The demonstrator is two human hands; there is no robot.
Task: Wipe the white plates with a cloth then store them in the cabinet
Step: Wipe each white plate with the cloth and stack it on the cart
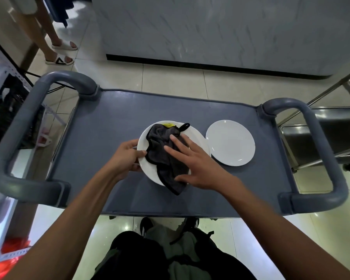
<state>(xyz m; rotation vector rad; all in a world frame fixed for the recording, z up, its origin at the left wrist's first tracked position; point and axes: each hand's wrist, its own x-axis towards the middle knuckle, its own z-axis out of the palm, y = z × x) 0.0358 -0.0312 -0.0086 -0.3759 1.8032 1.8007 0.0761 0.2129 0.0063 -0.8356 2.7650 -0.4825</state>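
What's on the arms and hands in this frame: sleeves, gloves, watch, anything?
Nothing visible. The left hand and right hand are bare, with no gloves, and no rings or watch that I can make out. Both forearms are uncovered all the way to the bottom edge of the frame, so no sleeve or cuff shows. No markings, straps or cables on either arm.

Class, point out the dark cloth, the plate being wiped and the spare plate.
dark cloth [164, 156]: head view, its middle folds.
wiped plate [150, 170]: head view, bare near rim.
spare plate [230, 142]: head view, its centre.
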